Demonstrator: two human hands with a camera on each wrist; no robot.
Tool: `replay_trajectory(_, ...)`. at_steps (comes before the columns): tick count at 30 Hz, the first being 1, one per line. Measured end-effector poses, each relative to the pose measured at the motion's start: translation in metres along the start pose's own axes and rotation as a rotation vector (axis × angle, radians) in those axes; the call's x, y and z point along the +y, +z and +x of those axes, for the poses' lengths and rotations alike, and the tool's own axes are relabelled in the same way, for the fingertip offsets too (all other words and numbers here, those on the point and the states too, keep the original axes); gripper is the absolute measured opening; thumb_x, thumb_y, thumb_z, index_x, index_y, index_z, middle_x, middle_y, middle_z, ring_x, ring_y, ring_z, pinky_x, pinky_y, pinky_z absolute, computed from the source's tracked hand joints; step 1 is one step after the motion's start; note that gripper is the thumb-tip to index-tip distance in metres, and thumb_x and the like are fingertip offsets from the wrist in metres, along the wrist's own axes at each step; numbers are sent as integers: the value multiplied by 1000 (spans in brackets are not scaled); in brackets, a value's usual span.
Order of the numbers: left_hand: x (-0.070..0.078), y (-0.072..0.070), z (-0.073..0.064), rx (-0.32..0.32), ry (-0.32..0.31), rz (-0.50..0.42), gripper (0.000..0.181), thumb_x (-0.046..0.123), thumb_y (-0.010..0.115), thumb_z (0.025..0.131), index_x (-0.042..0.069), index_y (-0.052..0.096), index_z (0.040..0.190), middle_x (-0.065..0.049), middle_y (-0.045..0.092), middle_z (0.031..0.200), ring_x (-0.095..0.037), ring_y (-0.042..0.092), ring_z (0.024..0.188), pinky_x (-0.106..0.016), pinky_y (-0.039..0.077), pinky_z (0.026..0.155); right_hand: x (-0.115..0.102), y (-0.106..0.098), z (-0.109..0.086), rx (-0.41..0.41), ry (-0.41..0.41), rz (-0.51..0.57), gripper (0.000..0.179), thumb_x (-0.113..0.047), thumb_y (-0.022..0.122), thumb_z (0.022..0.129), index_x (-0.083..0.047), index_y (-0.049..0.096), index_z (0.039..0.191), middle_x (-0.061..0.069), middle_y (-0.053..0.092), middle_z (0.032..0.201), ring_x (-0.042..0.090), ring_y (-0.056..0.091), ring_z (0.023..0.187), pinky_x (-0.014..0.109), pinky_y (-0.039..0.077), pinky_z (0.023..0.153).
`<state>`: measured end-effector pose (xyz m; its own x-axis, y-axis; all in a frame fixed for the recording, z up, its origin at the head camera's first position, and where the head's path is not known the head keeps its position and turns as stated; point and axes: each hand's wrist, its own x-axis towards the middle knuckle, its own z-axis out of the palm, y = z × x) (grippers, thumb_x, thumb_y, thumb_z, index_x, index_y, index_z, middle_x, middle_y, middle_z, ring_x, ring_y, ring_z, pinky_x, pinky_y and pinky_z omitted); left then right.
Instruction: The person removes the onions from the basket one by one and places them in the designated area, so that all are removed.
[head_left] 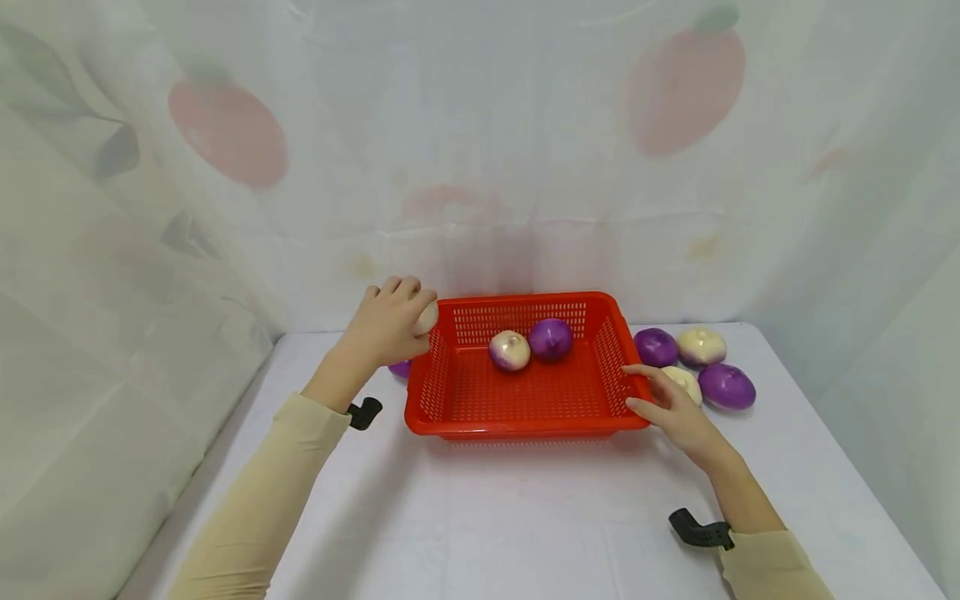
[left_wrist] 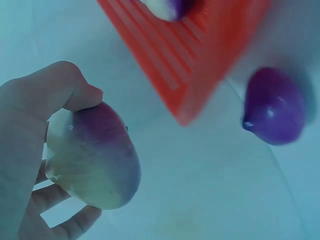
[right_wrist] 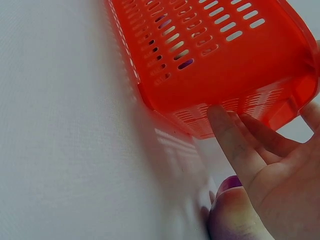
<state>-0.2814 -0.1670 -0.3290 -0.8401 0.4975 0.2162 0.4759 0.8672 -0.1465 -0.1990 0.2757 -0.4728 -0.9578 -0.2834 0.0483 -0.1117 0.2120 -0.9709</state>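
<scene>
My left hand (head_left: pixel 390 321) holds a cream-and-purple turnip (left_wrist: pixel 97 157) beside the left end of a red plastic basket (head_left: pixel 525 432). In the left wrist view its thumb presses on the purple part and the other fingers wrap behind. A purple turnip (left_wrist: pixel 276 107) lies outside the basket on that side, mostly hidden from the head view. Within the basket rest a cream-and-purple turnip (head_left: pixel 510 351) and a purple one (head_left: pixel 551 339), side by side. My right hand (head_left: pixel 678 417) grips the basket's right rim near the front corner, with some fingers below the rim.
Several turnips cluster right of the basket: two purple (head_left: pixel 727 387) and two cream (head_left: pixel 702 346), one partly behind my right hand. A white cloth covers the table (head_left: pixel 495 525). A fruit-printed curtain (head_left: pixel 480 150) hangs close behind the basket.
</scene>
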Motion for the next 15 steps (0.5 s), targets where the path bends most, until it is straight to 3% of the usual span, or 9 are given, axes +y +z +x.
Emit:
replay_trajectory(6, -23, 13, -12, 12, -57, -17, 57, 28, 74, 79, 15, 58, 133, -15, 53, 133, -40, 46, 125, -63, 43, 93, 0, 0, -1, 0, 2, -3, 54, -21, 62, 102, -11, 41, 150, 21, 28, 159, 44, 39, 137, 21, 51, 92)
replay_trajectory(15, -61, 50, -30, 75, -79, -16, 55, 25, 73, 78, 11, 58, 129, -18, 54, 129, -44, 48, 121, -64, 44, 88, -1, 1, 0, 4, -9, 1, 53, -19, 62, 102, -10, 41, 150, 20, 28, 158, 44, 39, 137, 25, 53, 94)
